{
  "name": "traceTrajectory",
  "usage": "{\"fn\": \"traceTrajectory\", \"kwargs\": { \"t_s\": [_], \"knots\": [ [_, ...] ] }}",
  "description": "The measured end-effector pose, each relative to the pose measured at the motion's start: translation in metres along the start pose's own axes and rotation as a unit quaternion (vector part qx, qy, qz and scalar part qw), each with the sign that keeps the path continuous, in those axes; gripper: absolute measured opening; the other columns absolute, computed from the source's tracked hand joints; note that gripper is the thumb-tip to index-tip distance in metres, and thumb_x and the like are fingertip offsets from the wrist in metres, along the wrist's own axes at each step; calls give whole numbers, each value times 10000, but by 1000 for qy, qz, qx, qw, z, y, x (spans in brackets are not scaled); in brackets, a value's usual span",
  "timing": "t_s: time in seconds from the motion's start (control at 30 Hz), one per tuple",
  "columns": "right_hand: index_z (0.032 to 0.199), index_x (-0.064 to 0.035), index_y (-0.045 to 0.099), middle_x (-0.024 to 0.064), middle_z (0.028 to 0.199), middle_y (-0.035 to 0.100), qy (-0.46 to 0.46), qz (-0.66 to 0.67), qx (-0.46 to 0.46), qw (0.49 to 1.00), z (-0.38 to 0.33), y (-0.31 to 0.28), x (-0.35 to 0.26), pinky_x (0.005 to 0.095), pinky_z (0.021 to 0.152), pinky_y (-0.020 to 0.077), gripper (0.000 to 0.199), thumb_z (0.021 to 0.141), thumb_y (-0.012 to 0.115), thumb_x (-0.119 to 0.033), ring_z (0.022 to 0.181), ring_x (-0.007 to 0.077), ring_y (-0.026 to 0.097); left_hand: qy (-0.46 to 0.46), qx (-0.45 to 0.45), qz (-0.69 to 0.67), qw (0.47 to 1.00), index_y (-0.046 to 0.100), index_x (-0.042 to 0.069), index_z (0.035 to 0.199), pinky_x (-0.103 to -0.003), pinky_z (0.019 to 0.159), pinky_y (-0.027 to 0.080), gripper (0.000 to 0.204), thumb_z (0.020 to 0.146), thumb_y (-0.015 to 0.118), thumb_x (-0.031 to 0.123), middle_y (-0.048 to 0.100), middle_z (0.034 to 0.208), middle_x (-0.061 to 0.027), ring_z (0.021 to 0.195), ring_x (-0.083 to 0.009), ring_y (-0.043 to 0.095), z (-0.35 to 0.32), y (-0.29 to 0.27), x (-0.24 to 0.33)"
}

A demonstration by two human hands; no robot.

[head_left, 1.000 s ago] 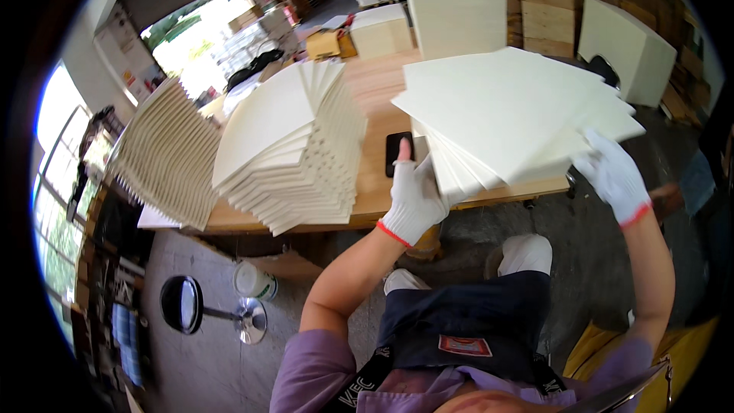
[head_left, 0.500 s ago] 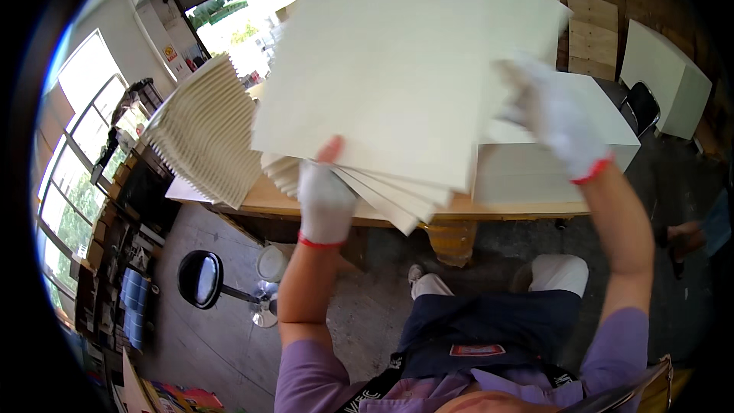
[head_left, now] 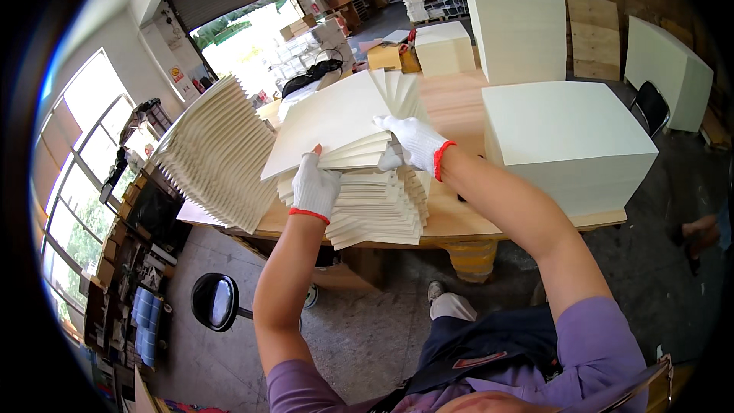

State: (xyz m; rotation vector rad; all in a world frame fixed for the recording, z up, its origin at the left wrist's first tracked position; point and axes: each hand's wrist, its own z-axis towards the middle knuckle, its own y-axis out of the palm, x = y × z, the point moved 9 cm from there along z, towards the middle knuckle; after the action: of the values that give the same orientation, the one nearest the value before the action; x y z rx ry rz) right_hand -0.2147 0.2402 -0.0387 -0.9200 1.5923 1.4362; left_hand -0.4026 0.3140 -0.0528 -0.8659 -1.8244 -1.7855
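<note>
Both my hands wear white knit gloves with red cuffs. My left hand (head_left: 315,186) grips the near edge of a bundle of cream paper sheets (head_left: 332,118). My right hand (head_left: 411,140) holds the bundle's right edge, fingers curled over it. The bundle rests on top of a fanned, staggered stack of cream sheet bundles (head_left: 378,203) on a wooden table (head_left: 459,218).
Another fanned stack of sheets (head_left: 218,153) lies at the left. A tall square block of sheets (head_left: 569,141) stands at the right, with more blocks (head_left: 516,23) behind. A black stool (head_left: 215,302) stands on the floor below the table. Another person's foot (head_left: 697,229) shows at far right.
The sheet bundle was lifted from the right block, swung up high across my view, and now lies on the fanned stack at the centre, both hands still on it.
</note>
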Motion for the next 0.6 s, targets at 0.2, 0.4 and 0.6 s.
{"fn": "traceTrajectory", "kwargs": {
  "t_s": [0.2,0.4,0.6],
  "knots": [
    [1302,-9,513,161,1080,642,-31,74,13,997,-3,-11,-3,443,728,598,482,980,603,-356,921,302,687,-33,-40,-44,998,566,25,1182,-554,1138,317,222,1004,520,150,539,1304,-120,1236,-303,500,10,12,-9],
    [1323,-11,539,145,1179,648,-71,76,-104,989,-74,-52,54,347,747,573,447,1030,531,-348,944,233,683,-72,-464,-130,873,556,9,1231,-436,1183,293,326,1040,417,234,569,1329,-123,1274,-297,488,-66,-2,28],
    [1204,-16,624,49,1049,688,-124,-163,268,942,-289,-277,91,242,807,516,293,1042,524,-238,922,109,645,98,-305,173,931,174,13,1571,-464,1221,187,690,999,529,163,270,1596,-201,1495,-335,233,-178,-24,-121]
  ]
}}
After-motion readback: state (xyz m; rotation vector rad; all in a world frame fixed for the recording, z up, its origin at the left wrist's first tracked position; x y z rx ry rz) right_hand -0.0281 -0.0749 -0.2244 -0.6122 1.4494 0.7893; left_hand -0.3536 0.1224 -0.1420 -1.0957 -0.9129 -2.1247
